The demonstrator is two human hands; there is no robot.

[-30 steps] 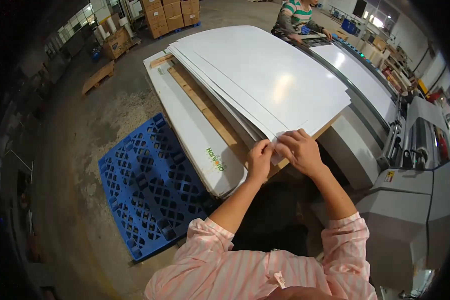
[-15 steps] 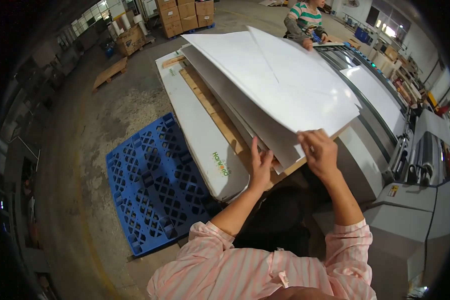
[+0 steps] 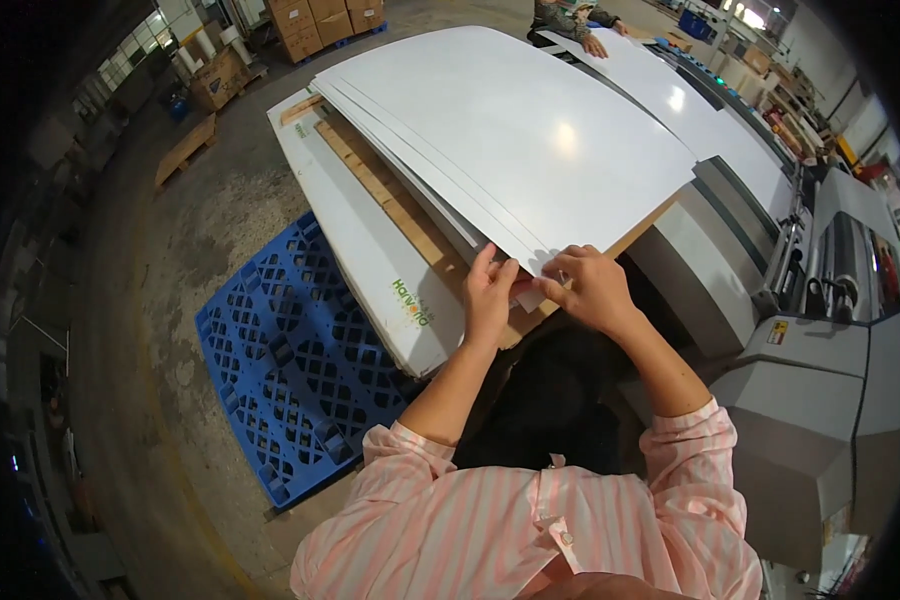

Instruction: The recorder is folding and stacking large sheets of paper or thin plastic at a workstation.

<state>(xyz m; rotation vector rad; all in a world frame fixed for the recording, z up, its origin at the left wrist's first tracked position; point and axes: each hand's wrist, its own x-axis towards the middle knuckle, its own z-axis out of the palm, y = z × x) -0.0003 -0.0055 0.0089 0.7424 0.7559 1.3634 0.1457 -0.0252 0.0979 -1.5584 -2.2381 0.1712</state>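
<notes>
Right hand (image 3: 592, 290), bare: grip pinched on the near corner of the top sheet (image 3: 500, 130), fingers over the face, thumb at the edge. Left hand (image 3: 488, 300), bare: fingertips at the sheets' edge just beside that corner; whether its grip had closed on anything could not be told. Top sheet, white, large, glossy: uppermost on a stack (image 3: 420, 182) of like sheets, the left edges slightly staggered. Judged light for its area, thin, springy rather than limp, slick on its neighbours, and apt to crease if bent sharply; best taken by the near corner and edge, the broad face left unpressed. Wooden slat (image 3: 390, 205), alongside the stack's left edge. Blue plastic pallet (image 3: 288, 350), on the floor at left. Grey machine (image 3: 795, 400), at right. Beyond, a co-worker's hand (image 3: 595, 46) lay over another white sheet (image 3: 650, 75).
</notes>
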